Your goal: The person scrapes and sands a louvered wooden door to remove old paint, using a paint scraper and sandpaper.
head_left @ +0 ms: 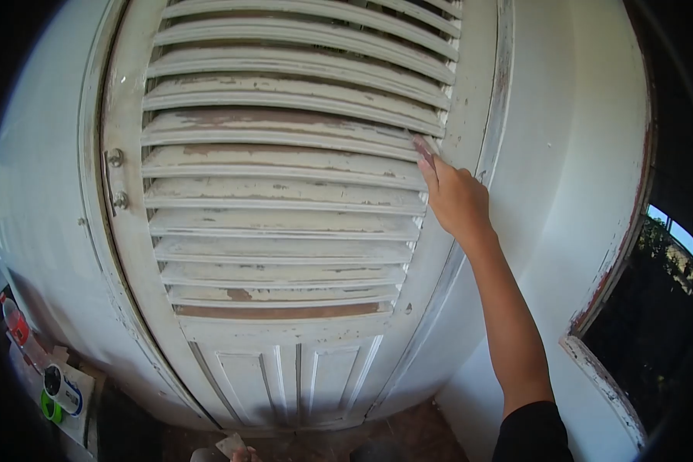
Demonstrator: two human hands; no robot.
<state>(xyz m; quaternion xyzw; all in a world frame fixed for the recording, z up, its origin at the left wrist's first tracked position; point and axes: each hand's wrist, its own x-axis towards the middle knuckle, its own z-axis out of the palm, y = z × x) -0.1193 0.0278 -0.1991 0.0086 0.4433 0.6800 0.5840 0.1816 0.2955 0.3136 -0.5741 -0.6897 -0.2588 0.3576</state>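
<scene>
My right hand (458, 202) reaches up to a white louvered door (458, 115), closed around a reddish-brown folded piece of sandpaper (423, 151). The sandpaper touches the right end of a slat (285, 127) whose paint is worn through to brown in places. At the bottom edge, only part of my left hand (244, 456) shows, its fingers closed on a pale flat piece (229, 444). What kind of piece it is cannot be made out.
Two round metal knobs (118, 200) sit on the door's left side. At lower left, a plastic bottle with a red label (17, 323), a white container (63, 391) and a green roll (51, 408) rest on a surface. An opening with a peeling frame (593, 308) is on the right.
</scene>
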